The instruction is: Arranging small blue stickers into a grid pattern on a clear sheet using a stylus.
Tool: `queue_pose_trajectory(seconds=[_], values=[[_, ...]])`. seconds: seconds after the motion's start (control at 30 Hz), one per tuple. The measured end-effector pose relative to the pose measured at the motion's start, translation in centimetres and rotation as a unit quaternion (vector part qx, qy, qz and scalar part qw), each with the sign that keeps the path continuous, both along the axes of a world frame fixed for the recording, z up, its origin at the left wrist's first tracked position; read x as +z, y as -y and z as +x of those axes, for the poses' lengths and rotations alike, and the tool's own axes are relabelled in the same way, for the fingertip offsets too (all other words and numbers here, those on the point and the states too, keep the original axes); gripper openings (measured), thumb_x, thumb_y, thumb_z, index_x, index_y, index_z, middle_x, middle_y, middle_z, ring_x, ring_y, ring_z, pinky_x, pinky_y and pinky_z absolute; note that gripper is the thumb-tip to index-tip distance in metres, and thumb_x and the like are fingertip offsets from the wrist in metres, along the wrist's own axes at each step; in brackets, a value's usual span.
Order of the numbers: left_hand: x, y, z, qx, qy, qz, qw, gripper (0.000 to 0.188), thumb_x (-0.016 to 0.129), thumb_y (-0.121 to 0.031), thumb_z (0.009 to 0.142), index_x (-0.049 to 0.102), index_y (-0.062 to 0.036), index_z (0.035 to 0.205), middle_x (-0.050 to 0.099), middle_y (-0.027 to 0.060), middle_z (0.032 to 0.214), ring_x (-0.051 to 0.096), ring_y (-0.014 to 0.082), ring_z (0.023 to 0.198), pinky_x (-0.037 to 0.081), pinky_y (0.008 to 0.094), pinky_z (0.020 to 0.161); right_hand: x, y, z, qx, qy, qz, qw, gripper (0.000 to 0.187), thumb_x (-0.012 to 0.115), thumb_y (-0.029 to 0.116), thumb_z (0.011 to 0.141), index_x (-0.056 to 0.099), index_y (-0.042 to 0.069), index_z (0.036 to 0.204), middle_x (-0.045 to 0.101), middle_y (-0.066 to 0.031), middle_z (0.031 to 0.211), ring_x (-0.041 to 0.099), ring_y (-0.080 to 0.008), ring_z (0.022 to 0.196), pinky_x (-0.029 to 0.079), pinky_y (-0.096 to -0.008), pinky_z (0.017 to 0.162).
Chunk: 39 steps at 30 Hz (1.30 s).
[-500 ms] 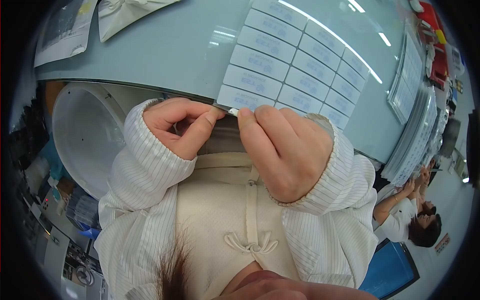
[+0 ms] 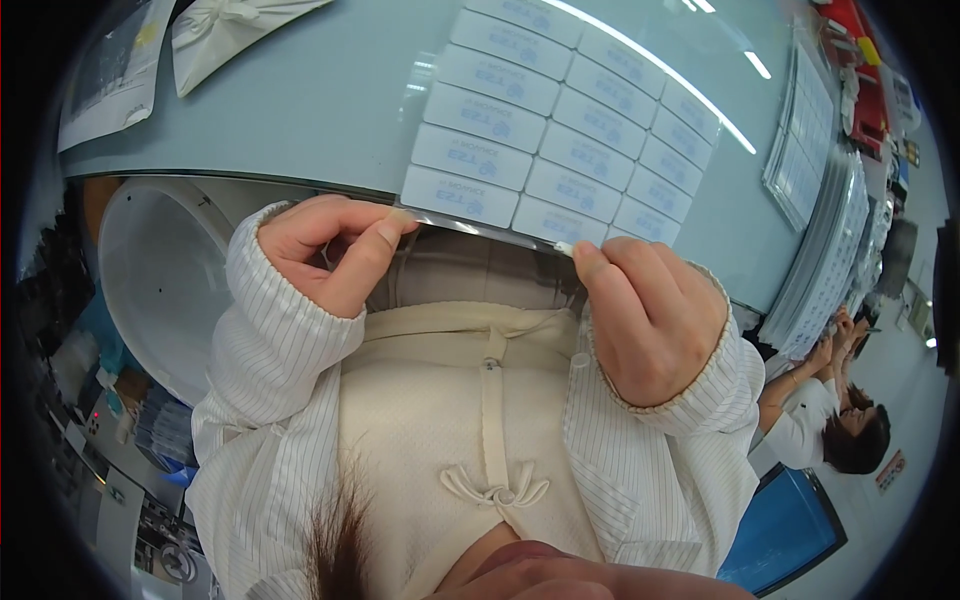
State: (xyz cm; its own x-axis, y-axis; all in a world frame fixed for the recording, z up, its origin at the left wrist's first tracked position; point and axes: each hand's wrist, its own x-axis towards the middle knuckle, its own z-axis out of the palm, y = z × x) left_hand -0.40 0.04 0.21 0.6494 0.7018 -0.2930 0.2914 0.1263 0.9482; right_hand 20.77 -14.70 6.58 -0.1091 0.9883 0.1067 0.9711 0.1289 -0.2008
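A clear sheet bearing rows of white rectangular labels (image 2: 530,125) with faint blue print lies on the table, its near edge overhanging the table's front edge. My left hand (image 2: 335,250) is closed in a pinch on the sheet's near left corner. Farther right along that edge, my right hand (image 2: 655,315) pinches a small white piece (image 2: 564,248) between thumb and forefinger. A shiny transparent strip (image 2: 470,228) of the sheet's edge runs between the two hands. Whether the white piece is joined to the sheet I cannot tell.
A white round bin (image 2: 160,290) stands below the table's edge on the left. A plastic bag (image 2: 115,75) and a folded white cloth-like bundle (image 2: 235,30) lie at the far left. Stacked sheets (image 2: 825,260) line the right side, with red trays (image 2: 868,115) beyond. Another person (image 2: 815,425) works at right.
My right hand has moved right along the sheet's edge with the small white piece, away from my left hand. The sheet and my left hand have shifted slightly left.
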Motion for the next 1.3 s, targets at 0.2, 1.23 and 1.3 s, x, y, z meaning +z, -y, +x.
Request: queue_pose_trajectory(seconds=[0.2,1.23,1.3], values=[[-0.3,-0.1,-0.1,0.002,0.003,0.002,1.0,0.01,0.065,-0.003,0.089,0.074,-0.0006,0.091,0.068,0.0014,0.076,0.054,0.0045,0.064,0.043,0.0193,0.059,0.8,1.8,0.8,-0.021,0.022,-0.027,0.999,0.023,0.068,0.0,0.07,0.063,-0.005,0.093,0.054,-0.0085,0.075,0.053,-0.0181,0.058,0.042,-0.0276,0.046],[1.7,-8.8,-11.7,-0.082,-0.186,0.218,0.955,0.008,0.065,-0.007,0.086,0.07,-0.002,0.086,0.059,0.0017,0.063,0.053,0.0089,0.054,0.036,0.0232,0.048,3.8,5.5,5.8,-0.172,-0.157,-0.06,0.971,0.011,0.072,-0.004,0.079,0.064,-0.001,0.086,0.064,-0.0082,0.076,0.057,-0.0158,0.058,0.043,-0.028,0.053],[0.0,-12.5,-18.3,0.029,-0.305,0.216,0.927,0.012,0.065,-0.014,0.089,0.07,-0.003,0.087,0.059,0.0017,0.063,0.052,0.0092,0.056,0.037,0.0244,0.051,2.4,5.4,6.7,-0.281,-0.224,-0.009,0.933,0.009,0.066,-0.001,0.088,0.061,-0.002,0.096,0.066,-0.0061,0.081,0.056,-0.0099,0.063,0.042,-0.0247,0.056]])
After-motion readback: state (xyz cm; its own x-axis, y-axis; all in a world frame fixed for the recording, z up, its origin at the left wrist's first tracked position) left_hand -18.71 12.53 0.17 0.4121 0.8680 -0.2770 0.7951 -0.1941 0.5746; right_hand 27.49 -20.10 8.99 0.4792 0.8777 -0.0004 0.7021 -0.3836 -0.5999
